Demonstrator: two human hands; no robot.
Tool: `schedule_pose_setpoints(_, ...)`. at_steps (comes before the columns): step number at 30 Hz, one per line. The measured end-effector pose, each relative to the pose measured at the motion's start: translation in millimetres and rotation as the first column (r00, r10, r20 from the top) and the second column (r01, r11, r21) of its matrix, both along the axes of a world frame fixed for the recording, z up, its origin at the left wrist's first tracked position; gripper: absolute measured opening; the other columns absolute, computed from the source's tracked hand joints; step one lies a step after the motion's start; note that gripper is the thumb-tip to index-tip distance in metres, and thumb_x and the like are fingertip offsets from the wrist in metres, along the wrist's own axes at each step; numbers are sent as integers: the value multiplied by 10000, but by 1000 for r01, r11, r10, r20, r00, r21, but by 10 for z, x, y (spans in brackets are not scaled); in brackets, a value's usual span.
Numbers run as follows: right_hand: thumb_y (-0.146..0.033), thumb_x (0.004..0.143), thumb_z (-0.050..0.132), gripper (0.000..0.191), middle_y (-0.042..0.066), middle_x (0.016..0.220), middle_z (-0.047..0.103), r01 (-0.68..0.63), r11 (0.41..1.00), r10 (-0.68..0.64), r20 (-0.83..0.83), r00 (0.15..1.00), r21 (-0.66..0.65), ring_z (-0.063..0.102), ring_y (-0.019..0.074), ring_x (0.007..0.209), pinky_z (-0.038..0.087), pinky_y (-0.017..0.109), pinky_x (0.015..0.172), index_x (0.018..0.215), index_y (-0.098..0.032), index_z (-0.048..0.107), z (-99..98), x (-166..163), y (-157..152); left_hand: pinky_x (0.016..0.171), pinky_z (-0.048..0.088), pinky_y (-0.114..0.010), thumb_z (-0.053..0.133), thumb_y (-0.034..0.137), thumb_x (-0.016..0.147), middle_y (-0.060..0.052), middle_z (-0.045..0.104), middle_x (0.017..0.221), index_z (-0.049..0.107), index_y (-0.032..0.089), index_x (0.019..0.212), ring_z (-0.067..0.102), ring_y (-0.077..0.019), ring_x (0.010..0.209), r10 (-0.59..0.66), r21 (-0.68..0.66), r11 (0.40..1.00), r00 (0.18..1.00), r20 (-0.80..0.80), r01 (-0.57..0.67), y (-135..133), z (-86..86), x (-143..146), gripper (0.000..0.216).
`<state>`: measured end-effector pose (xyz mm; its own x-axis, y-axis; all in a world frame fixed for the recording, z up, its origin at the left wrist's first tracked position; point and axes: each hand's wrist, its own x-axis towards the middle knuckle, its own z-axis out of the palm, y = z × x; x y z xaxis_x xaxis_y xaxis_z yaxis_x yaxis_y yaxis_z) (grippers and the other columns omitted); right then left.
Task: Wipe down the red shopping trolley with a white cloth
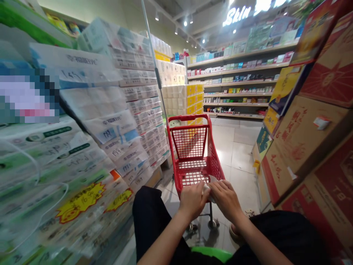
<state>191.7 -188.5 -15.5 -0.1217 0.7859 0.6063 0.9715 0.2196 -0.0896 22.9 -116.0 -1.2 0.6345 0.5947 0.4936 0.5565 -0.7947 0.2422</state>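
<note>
My left hand and my right hand meet in front of my knees, fingers curled around a thin white tissue. One pointed corner of it sticks up between them, and the rest is mostly covered by my fingers. Just beyond them stands a red plastic shopping basket cart with grid walls and small wheels. Its visible inside holds nothing. Whether my hands touch its near rim I cannot tell.
At left rise stacks of wrapped tissue packs with price signs. Cardboard cartons are piled at right. Yellow and white packs stand ahead, before stocked shelves. Between my legs shows a green seat. Tiled floor runs beside the cart.
</note>
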Motion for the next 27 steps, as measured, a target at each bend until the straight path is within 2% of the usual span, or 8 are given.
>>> schedule_pose_setpoints(4,-282,957,442,230,45,1021,686,-146,986,150,49,987,-84,600,188,988,375,374,962,1138,-246,579,75,143,20,655,401,-311,395,419,956,-43,661,758,540,218,1081,620,-216,714,-19,24,1000,1000,4,19,35,-166,-85,277)
schedule_pose_setpoints(8,-246,965,387,257,40,1138,667,-222,970,221,-15,975,-97,562,175,1141,288,447,1107,1128,-247,586,174,489,126,649,407,-318,411,388,936,-23,657,724,534,232,1091,620,-209,690,-67,24,998,998,18,66,159,-167,-160,252)
schedule_pose_setpoints(12,-260,969,346,304,39,1226,630,-193,977,186,-79,979,-93,524,170,1219,239,487,1149,1174,-255,571,242,790,387,653,409,-317,482,363,870,-13,656,718,567,245,980,620,-197,683,-54,26,998,998,39,53,163,-148,-111,182)
schedule_pose_setpoints(18,-276,957,339,342,58,1242,621,-59,998,56,-100,993,-30,524,196,1225,283,526,1121,1203,-252,577,217,1038,872,641,378,-317,507,324,820,-6,639,680,564,240,811,593,-180,651,-64,40,997,998,0,64,177,-120,-91,102)
schedule_pose_setpoints(22,-285,957,363,312,69,1229,626,-70,998,70,-89,994,-1,497,208,1250,312,518,1106,1170,-232,586,166,922,839,669,354,-326,492,345,868,-6,642,691,545,220,727,581,-170,665,-26,47,999,999,-19,27,210,-64,-114,196)
schedule_pose_setpoints(26,-286,950,408,261,77,1171,646,-148,989,147,-79,986,-5,539,213,1176,415,447,1022,1117,-231,601,99,474,415,727,341,-343,467,329,899,-14,637,703,561,208,708,567,-170,688,22,53,998,1000,1,-22,275,-29,-145,245)
schedule_pose_setpoints(27,-296,946,427,250,72,1154,650,-168,986,166,-61,984,-24,547,213,1157,407,444,1025,1118,-240,600,81,347,306,743,340,-346,461,313,901,-16,632,698,565,205,700,563,-169,692,27,54,998,1000,8,-27,297,-24,-156,251)
